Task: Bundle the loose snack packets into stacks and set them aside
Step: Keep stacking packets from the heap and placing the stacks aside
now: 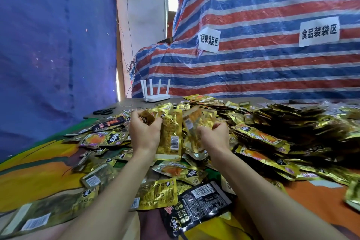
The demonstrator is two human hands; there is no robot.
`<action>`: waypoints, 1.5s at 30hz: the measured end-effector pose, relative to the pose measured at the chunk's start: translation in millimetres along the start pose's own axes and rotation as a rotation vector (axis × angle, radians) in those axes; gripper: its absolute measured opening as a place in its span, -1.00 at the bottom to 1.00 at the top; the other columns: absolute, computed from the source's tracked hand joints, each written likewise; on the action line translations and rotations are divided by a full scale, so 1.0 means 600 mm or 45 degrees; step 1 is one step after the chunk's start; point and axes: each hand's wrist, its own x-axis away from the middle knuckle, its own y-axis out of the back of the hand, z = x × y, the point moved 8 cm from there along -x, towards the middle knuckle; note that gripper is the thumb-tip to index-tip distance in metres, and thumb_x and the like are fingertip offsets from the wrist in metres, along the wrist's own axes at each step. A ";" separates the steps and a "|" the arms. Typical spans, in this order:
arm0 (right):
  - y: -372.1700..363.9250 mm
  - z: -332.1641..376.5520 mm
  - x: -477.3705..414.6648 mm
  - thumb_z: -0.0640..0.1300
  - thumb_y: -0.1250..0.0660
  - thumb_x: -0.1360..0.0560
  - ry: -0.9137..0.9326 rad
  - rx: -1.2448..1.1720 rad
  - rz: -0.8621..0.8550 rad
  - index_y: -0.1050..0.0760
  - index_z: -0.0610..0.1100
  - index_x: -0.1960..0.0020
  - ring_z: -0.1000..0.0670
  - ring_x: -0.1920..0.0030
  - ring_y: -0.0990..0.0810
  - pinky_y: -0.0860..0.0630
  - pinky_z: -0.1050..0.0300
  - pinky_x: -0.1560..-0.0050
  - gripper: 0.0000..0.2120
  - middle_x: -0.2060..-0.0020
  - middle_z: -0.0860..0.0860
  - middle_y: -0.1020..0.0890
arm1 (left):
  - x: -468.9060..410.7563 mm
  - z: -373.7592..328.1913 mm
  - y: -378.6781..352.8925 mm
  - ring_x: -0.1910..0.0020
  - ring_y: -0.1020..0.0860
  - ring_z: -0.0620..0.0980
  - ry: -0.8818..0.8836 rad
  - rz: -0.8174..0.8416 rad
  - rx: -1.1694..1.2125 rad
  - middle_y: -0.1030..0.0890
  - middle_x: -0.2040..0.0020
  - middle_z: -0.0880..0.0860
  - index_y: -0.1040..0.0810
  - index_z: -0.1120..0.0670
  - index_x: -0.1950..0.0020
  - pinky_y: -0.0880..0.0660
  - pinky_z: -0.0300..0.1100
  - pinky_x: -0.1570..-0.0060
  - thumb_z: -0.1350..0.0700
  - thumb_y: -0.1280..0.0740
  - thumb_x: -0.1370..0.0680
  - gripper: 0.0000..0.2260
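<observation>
Head view, gold packets (171, 136) upright between left hand (145, 134), right hand (214, 135)

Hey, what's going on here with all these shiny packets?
A person is gathering snack packets by hand. The left hand grips a few gold packets held upright together, and the right hand pinches a blurred packet right beside them. A big loose pile of the same packets spreads out below, not yet bundled. Scissors and a white router sit at the far edge.
</observation>
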 end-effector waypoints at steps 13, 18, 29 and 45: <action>-0.065 0.002 0.053 -0.32 -0.24 -0.52 0.092 0.090 0.257 -0.26 -0.12 -0.31 -0.01 0.07 -0.60 -0.59 -0.03 0.14 -0.60 0.02 -0.05 -0.57 | 0.020 0.026 -0.029 0.12 -0.63 0.03 0.231 0.084 0.103 -0.63 0.02 0.07 -0.53 0.06 -0.13 -0.64 0.06 0.10 0.15 -0.44 -0.54 -0.81; -0.059 -0.010 0.054 -0.36 -0.23 -0.49 0.044 0.080 0.221 -0.22 -0.12 -0.25 -0.01 0.07 -0.55 -0.61 -0.15 -0.08 -0.60 0.04 -0.06 -0.52 | 0.026 -0.007 -0.047 0.18 -0.70 0.02 0.177 0.453 -0.036 -0.72 0.11 0.02 -0.71 -0.05 0.13 -0.64 -0.10 0.30 0.08 -0.59 -0.39 -0.88; -0.049 0.024 0.048 -0.33 -0.23 -0.48 0.375 0.186 0.141 -0.32 0.06 -0.29 0.18 0.08 -0.55 -0.52 0.13 0.06 -0.54 0.09 0.14 -0.57 | 0.054 -0.017 -0.084 0.15 -0.63 0.11 -0.109 0.932 -0.579 -0.67 0.17 0.08 -0.64 0.05 0.08 -0.57 -0.05 0.12 0.11 -0.43 -0.28 -0.77; -0.004 0.014 0.026 -0.27 -0.21 -0.54 0.159 0.378 -0.079 -0.21 -0.05 -0.16 -0.09 0.14 -0.59 -0.62 -0.19 0.06 -0.71 0.12 -0.02 -0.55 | 0.007 0.004 -0.018 0.13 -0.66 0.05 0.198 0.188 0.041 -0.68 0.07 0.11 -0.45 0.01 -0.03 -0.57 -0.01 0.15 0.23 -0.36 -0.52 -0.82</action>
